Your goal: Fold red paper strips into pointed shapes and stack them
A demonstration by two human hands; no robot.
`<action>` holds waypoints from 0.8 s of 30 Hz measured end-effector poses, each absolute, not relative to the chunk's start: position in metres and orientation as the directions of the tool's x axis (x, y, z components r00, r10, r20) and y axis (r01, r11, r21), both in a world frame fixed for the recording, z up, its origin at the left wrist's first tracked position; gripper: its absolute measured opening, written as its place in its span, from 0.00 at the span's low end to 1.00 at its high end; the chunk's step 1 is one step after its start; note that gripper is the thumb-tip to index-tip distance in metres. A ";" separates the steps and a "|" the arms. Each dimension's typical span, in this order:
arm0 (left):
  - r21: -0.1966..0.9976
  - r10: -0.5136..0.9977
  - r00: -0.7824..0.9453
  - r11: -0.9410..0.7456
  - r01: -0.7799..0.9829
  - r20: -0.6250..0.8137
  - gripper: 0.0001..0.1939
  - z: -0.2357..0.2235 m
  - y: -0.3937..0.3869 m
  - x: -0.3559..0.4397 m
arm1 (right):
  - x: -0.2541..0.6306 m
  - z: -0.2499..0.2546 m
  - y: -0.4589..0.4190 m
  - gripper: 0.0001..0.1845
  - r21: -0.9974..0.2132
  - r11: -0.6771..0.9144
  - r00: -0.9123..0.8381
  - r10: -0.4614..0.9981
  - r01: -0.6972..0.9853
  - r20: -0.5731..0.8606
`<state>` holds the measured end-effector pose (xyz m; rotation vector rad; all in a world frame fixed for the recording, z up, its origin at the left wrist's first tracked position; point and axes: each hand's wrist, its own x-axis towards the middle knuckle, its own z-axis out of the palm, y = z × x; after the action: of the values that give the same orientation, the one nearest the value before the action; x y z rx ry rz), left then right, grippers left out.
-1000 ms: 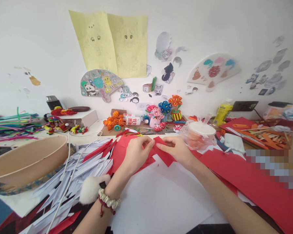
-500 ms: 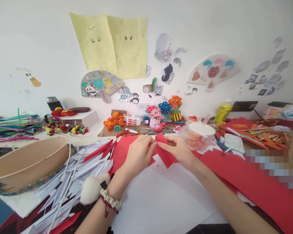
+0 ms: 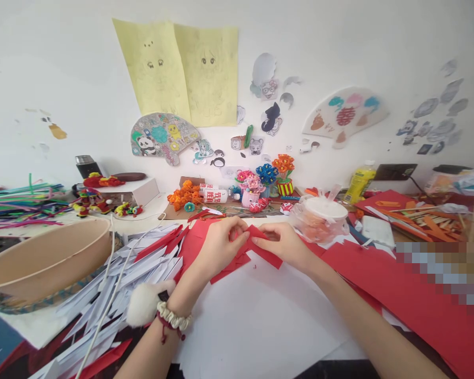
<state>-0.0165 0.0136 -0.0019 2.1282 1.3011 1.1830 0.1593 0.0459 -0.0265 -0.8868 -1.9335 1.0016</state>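
Note:
A small piece of red paper [image 3: 267, 251] hangs tilted between my two hands, above the white paper sheets [image 3: 260, 321]. My right hand [image 3: 286, 243] pinches it along its upper edge, thumb in front and fingers behind. At the paper's left corner is my left hand [image 3: 223, 242], its thumb and forefinger curled together and touching that corner. Red paper pieces [image 3: 197, 239] lie under and behind my left hand. The fingertips behind the paper are hidden. A bracelet and a white fluffy ball [image 3: 146, 305] are at my left wrist.
On the left are a beige basin [image 3: 47, 258], folded white paper strips [image 3: 142, 273] and a white cable [image 3: 110, 273]. Large red sheets [image 3: 395, 295] lie to the right. Flower crafts [image 3: 250, 187], a lidded plastic cup [image 3: 324, 210] and a yellow bottle [image 3: 359, 181] stand at the back.
The red paper has turned from a steep slant to a flatter one. My left hand has shifted slightly left and down, its fingers curling more.

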 end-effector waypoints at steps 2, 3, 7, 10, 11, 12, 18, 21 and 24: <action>0.732 0.890 0.166 -0.445 0.516 0.424 0.04 -0.004 0.015 -0.016 | 0.160 -0.028 0.048 0.10 -0.807 0.506 -0.400 0.837 0.304 0.374; 0.769 0.908 0.122 -0.406 0.493 0.402 0.04 -0.004 0.016 -0.016 | 0.160 -0.029 0.049 0.10 -0.775 0.529 -0.337 0.841 0.346 0.424; 0.917 0.959 -0.063 -0.245 0.314 0.278 0.07 -0.003 0.018 -0.017 | 0.164 -0.033 0.055 0.32 -0.736 0.503 0.043 0.812 0.453 0.582; 0.982 0.984 -0.073 -0.154 0.105 0.162 0.09 0.001 0.016 -0.015 | 0.162 -0.033 0.054 0.40 -0.875 0.380 0.115 0.896 0.301 0.429; 0.990 0.990 -0.051 -0.132 0.042 0.134 0.09 0.001 0.015 -0.014 | 0.160 -0.033 0.053 0.37 -0.917 0.336 0.031 0.936 0.216 0.350; 0.993 0.993 -0.026 -0.115 -0.010 0.115 0.09 0.001 0.014 -0.012 | 0.157 -0.032 0.050 0.34 -0.946 0.295 -0.093 0.954 0.134 0.284; 0.991 0.993 0.037 -0.110 -0.081 0.113 0.11 -0.004 0.013 -0.004 | 0.147 -0.025 0.038 0.19 -0.945 0.327 -0.319 0.893 -0.023 0.317; 0.990 0.991 0.029 -0.129 -0.058 0.131 0.11 -0.004 0.013 -0.003 | 0.147 -0.023 0.037 0.19 -0.944 0.329 -0.322 0.894 -0.007 0.313; 0.991 0.989 0.056 -0.133 -0.027 0.134 0.11 -0.004 0.012 -0.002 | 0.149 -0.023 0.039 0.19 -0.943 0.333 -0.278 0.906 0.003 0.319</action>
<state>-0.0018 0.0117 -0.0043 1.3162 1.0833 1.2740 0.1495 0.0387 -0.0226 -0.8450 -1.5871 1.1193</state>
